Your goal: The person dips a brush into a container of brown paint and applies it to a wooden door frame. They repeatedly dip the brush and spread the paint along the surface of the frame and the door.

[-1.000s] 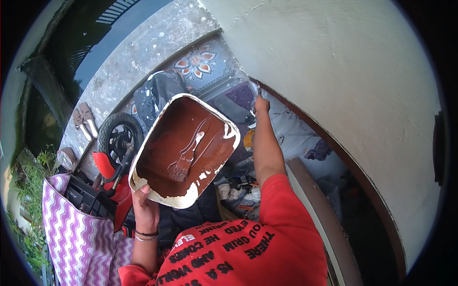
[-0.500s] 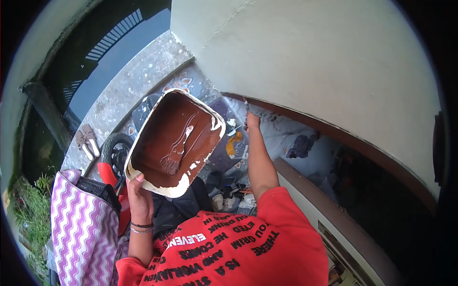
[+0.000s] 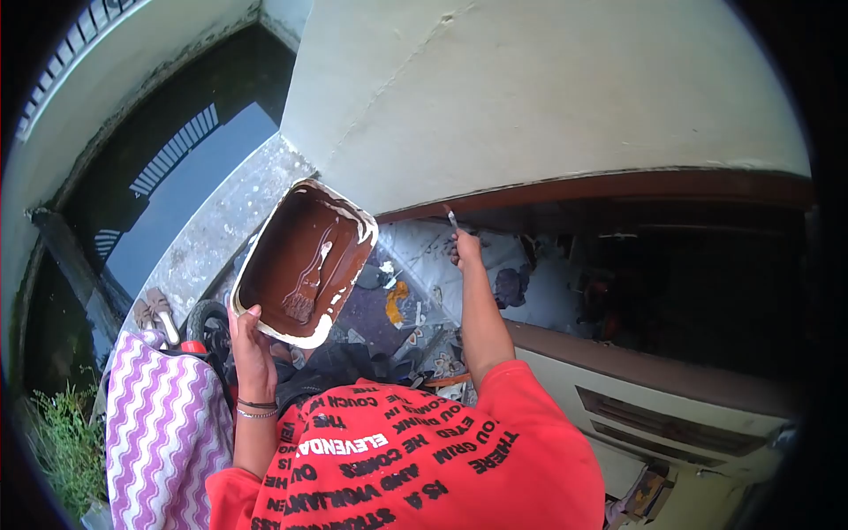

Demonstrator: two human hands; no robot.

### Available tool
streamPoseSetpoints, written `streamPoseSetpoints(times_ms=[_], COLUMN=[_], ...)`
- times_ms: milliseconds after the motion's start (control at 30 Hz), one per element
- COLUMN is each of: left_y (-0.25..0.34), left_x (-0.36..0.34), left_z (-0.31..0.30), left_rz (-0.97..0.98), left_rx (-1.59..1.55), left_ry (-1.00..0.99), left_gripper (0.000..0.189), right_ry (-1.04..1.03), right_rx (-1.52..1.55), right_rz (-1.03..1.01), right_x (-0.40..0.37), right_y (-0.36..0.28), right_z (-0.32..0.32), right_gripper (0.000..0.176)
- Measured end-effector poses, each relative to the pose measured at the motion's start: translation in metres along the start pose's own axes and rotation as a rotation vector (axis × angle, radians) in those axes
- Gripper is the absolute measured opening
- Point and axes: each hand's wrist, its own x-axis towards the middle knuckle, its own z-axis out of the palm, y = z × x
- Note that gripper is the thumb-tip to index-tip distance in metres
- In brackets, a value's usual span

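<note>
My left hand [image 3: 253, 355] grips a rectangular paint tub [image 3: 281, 231] by its near-left corner, with the thumb over the rim. The tub is tilted toward me, its white rim smeared and its inside coated with brown paint. Inside it lies a paintbrush [image 3: 301, 305] with brown-soaked bristles and a pale, paint-streaked handle. Farther right, my right hand [image 3: 465, 250] is closed around another paintbrush [image 3: 452, 217]. That brush's tip is at the brown strip [image 3: 521, 196] along the bottom edge of the pale wall; whether it touches is too small to tell.
Pale wall [image 3: 548, 97] fills the upper right. Below are a paint-spotted ledge [image 3: 238, 199], dark water [image 3: 208, 177] beyond it, a yellow cloth [image 3: 397, 302] and a dark crumpled cloth [image 3: 511, 287]. Sandals [image 3: 161, 309], a wheel [image 3: 205, 322] and a purple-white striped cloth [image 3: 163, 424] are at left.
My view has turned, so the brown strip now runs nearer to level. The tub appears farther left in view, still in my left hand. My right hand keeps its brush by the strip.
</note>
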Motion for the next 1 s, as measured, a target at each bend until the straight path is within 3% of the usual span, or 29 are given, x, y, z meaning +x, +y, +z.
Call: streamPoseSetpoints(times_ms=[367,467,500,567,633,733,833,967,1000], left_y=[0.037,0.040,0.042,0.043,0.036,0.035,0.031,0.027,0.028], left_x=[-0.008,-0.007,-0.006,-0.004,0.004,0.004,-0.007,-0.027,-0.029], left_z=[-0.003,-0.004,-0.003,0.000,0.002,0.004,0.005,0.015,0.018], left_rz=[-0.009,-0.027,-0.044,-0.054,-0.036,-0.061,-0.065,-0.078,-0.103], left_rx=[0.053,0.059,0.054,0.076,0.056,0.022,0.105,0.130,0.137], left_ry=[-0.159,-0.173,-0.190,-0.207,-0.263,-0.475,-0.506,-0.634,-0.647], left_gripper=[0.044,0.039,0.039,0.041,0.048,0.056,0.056,0.059,0.060], right_ry=[0.046,0.039,0.048,0.040,-0.011,-0.117,-0.344,-0.227,0.082], right_rx=[0.180,0.325,0.372,0.689,0.852,1.052,1.010,0.893,0.668], right_rz=[-0.219,-0.420,-0.430,-0.649,-0.699,-0.618,-0.518,-0.715,-0.932], right_x=[-0.165,-0.213,-0.229,-0.259,-0.269,-0.273,-0.279,-0.296,-0.287], right_y=[-0.098,-0.100,-0.094,-0.070,-0.023,0.034,0.067,0.048,0.037], right_z=[-0.117,-0.146,-0.149,-0.145,-0.141,-0.109,-0.100,-0.118,-0.123], right_gripper=[0.021,0.014,0.014,0.011,0.017,0.016,0.023,0.016,0.015])
